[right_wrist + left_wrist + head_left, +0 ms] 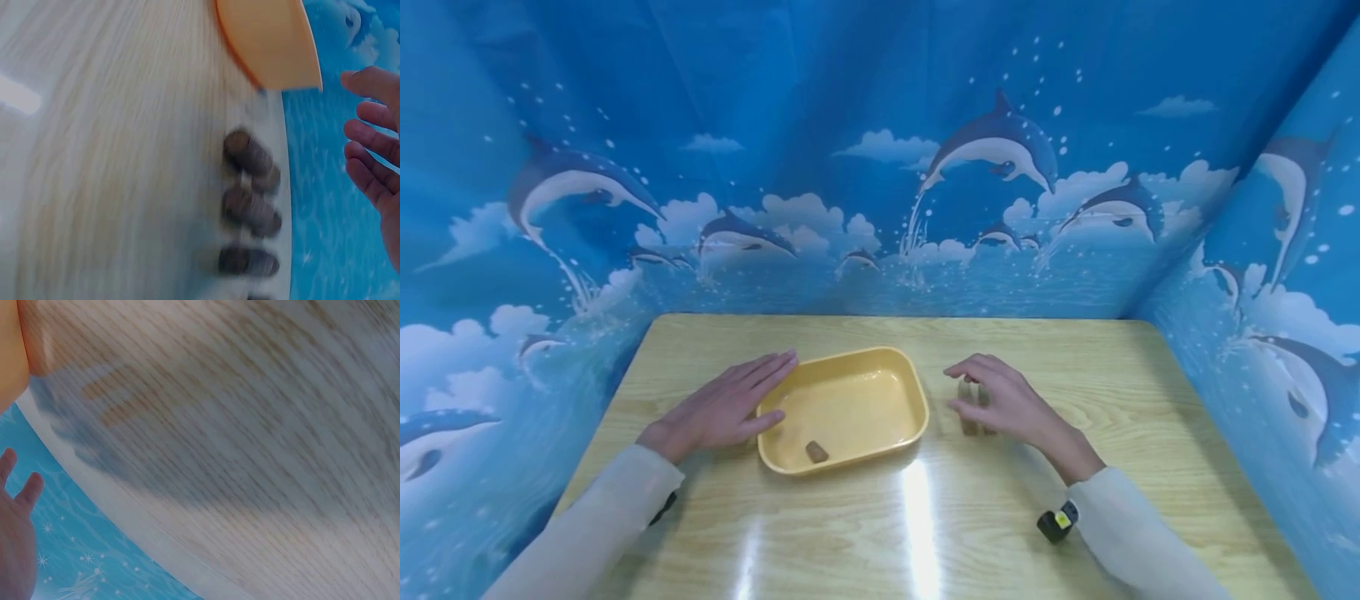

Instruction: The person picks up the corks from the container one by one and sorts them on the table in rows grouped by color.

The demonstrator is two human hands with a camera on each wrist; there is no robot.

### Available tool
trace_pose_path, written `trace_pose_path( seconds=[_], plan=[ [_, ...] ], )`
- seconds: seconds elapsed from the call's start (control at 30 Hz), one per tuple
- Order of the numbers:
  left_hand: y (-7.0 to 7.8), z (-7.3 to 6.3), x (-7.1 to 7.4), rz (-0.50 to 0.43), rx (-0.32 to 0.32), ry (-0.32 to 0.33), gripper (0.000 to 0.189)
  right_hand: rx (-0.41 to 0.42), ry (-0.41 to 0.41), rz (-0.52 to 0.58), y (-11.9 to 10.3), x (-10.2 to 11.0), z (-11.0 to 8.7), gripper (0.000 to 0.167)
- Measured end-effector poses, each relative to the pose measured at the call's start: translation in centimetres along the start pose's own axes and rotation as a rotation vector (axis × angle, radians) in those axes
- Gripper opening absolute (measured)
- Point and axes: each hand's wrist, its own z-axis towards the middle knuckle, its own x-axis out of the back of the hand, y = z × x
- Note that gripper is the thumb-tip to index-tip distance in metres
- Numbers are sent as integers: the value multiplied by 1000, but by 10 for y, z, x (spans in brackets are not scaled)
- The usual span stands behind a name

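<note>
A shallow yellow tray (865, 408) with rounded corners lies in front of me, with one small brown piece (816, 452) near its front left corner. My left hand (730, 408) reaches over the tray's left end, fingers straight, fingertips and thumb at the rim. To the right of the tray, my right hand (1003, 400) hovers with loosely bent fingers over several short brown cylinders (967, 417), partly hiding them. In the right wrist view these brown cylinders (250, 262) stand in a row, some leaning on others, and nothing is between the fingers of the right hand (375, 137).
Everything stands on a light wood-grain table (850, 533). A blue dolphin-print curtain (820, 167) rises behind the table's far edge and along both sides. A small black device (1056, 523) is strapped at my right cuff.
</note>
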Motion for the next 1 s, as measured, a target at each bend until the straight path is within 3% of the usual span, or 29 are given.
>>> trace_pose_path(
  seconds=[0.23,0.4,0.67,1.0],
  plan=[
    [-2,1,-1,5,1,0,87,27,-122,30,-30,-16,29,46],
    [-3,2,-2,4,-7,2,87,108,-193,12,-47,-33,46,46],
    [-3,3,-2,-3,-4,-9,86,187,-312,-18,-71,-66,65,44],
    [-1,2,0,-6,0,-11,87,215,-463,-32,-90,-94,85,45]
  ],
)
